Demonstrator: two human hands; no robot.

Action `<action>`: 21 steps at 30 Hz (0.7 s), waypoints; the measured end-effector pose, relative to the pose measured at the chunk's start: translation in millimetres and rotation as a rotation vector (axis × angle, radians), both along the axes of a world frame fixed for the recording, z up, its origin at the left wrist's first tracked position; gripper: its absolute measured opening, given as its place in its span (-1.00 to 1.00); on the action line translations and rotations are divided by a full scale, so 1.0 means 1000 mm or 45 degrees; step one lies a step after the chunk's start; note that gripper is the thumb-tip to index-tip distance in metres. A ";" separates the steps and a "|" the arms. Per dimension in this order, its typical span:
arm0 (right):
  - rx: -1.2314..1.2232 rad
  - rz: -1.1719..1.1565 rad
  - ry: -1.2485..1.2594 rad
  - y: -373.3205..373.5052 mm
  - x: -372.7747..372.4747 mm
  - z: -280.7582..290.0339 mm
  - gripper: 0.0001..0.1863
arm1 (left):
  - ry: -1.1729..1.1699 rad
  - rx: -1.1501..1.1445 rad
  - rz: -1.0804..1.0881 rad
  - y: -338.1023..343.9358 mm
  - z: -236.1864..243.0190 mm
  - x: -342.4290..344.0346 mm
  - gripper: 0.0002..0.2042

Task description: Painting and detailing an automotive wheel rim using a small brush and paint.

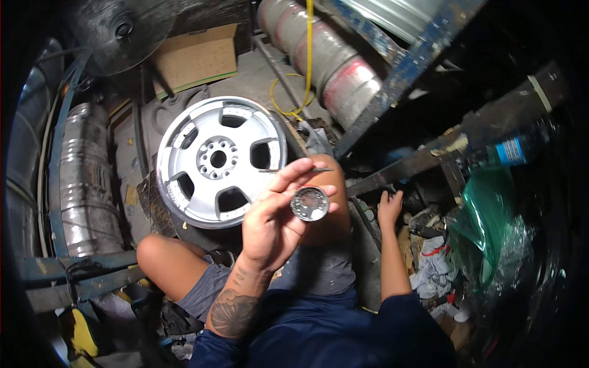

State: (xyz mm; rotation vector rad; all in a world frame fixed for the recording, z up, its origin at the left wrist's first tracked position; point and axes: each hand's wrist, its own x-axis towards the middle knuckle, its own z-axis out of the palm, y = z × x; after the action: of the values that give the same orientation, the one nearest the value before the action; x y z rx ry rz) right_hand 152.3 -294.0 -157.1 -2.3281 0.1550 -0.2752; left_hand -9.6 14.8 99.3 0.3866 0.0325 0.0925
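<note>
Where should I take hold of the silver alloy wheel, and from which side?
Probably by its outer lip, one hand each at left and right, coming from the near side: the alloy wheel lies face up with most of its edge exposed. In view, the left hand, holding a small round container, covers part of the lower right edge, so grip higher.

Smooth, glossy silver metal wheel (pixel 208 187), matt brown cardboard (pixel 196 59), shiny, crinkled green plastic sheeting (pixel 488 214).
</note>
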 end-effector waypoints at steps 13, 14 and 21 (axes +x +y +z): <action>0.802 1.043 -0.230 0.138 -0.112 0.215 -0.70 | 0.071 -0.036 -0.052 0.025 -0.021 -0.034 -0.56; 0.796 1.161 -0.165 0.153 -0.105 0.219 -0.69 | 0.102 -0.061 -0.049 0.028 -0.025 -0.038 -0.57; 0.877 1.658 0.583 0.217 -0.075 0.205 -0.56 | 0.130 -0.227 0.055 0.055 -0.044 -0.084 -0.57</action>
State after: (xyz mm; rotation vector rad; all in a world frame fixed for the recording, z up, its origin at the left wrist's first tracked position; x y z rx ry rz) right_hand 76.9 -76.8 47.7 -1.3692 -0.8781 0.8249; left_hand -93.5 69.7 55.0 0.2124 0.1488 0.1112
